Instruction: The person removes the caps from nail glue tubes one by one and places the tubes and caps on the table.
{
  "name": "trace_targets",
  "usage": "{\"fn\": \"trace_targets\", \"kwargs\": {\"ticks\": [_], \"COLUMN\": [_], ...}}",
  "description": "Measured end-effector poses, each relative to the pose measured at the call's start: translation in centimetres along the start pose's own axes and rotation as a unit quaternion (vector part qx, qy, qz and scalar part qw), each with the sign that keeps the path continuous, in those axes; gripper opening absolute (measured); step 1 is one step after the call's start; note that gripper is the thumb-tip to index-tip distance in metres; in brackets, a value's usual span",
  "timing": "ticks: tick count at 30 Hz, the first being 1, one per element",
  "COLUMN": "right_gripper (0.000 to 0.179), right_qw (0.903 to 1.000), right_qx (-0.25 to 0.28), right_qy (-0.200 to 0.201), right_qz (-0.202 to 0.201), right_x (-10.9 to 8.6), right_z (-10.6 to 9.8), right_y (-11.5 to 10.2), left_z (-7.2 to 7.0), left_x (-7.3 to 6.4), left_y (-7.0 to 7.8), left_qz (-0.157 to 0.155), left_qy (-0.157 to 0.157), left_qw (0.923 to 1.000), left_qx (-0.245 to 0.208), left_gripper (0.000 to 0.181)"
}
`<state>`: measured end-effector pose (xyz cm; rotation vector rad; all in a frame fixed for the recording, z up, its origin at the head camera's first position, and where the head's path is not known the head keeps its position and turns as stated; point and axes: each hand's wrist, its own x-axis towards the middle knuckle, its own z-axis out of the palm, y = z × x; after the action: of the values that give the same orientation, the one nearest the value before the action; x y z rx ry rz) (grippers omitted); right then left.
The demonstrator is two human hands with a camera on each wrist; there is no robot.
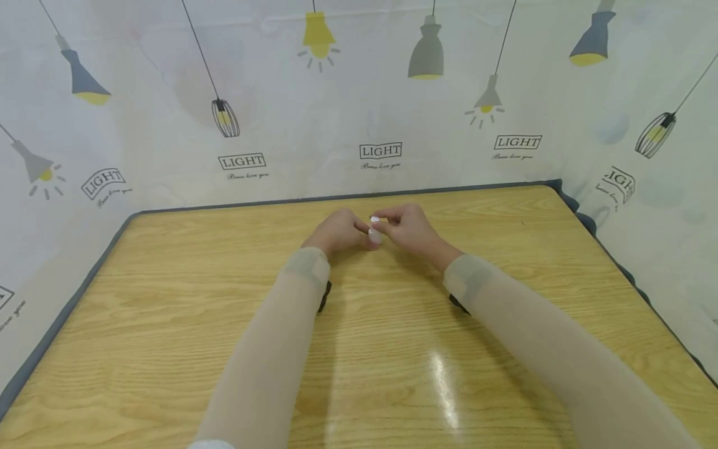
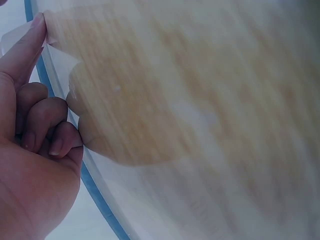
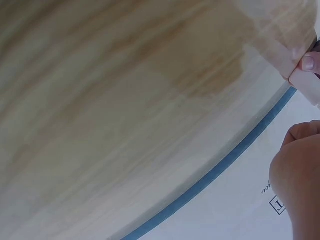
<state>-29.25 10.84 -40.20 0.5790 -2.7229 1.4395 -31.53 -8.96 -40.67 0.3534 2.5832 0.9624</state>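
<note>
White item (image 1: 374, 237) sits pinched in the nearly closed fingers of the left hand (image 1: 341, 229) and right hand (image 1: 413, 228). Handling is under way; what is done or left is unclear.

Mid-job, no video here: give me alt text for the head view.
A person's left hand and right hand hold a small white item between them, near the far edge of a wooden table. Behind is a pale backdrop printed with hanging lamps.
</note>
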Motion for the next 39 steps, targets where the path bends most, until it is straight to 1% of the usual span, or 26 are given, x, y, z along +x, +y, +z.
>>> {"fn": "trace_targets", "kwargs": {"ticks": [3,7,13,15,18,22,29,39], "right_gripper": [0.028,0.030,0.021,0.018,0.017,0.020,0.019,0.018], "right_qw": [1.0000,0.9998,0.9998,0.9997,0.9995,0.9993,0.9991,0.9991], "right_qx": [-0.006,-0.015,-0.010,-0.014,-0.021,-0.029,-0.034,-0.014], "right_qy": [-0.003,0.003,0.000,-0.001,-0.001,0.000,-0.002,0.008], "right_qz": [-0.004,-0.009,-0.015,-0.017,-0.022,-0.026,-0.025,-0.038], "right_x": [-0.09,-0.24,-0.31,-0.28,-0.25,-0.24,-0.23,-0.34], "right_z": [-0.02,-0.10,0.00,0.10,0.18,0.13,0.08,0.10], "right_y": [0.18,0.49,0.44,0.37,0.33,0.36,0.25,0.24], "left_z": [0.03,0.04,0.03,0.03,0.04,0.04,0.03,-0.04], "left_x": [0.02,0.12,0.07,0.05,0.04,0.06,-0.07,-0.01], "left_y": [-0.06,-0.11,-0.01,-0.01,-0.02,0.03,0.07,0.00], "left_qz": [-0.001,-0.008,-0.030,-0.032,-0.029,-0.025,-0.021,-0.018], "left_qy": [0.000,-0.005,-0.005,-0.004,-0.004,-0.007,-0.005,-0.004], "left_qw": [1.0000,1.0000,0.9995,0.9994,0.9995,0.9996,0.9997,0.9998], "left_qx": [0.001,0.000,-0.011,-0.011,-0.010,-0.011,-0.009,-0.009], "left_gripper": [0.027,0.031,0.043,0.044,0.044,0.043,0.041,0.038]}}
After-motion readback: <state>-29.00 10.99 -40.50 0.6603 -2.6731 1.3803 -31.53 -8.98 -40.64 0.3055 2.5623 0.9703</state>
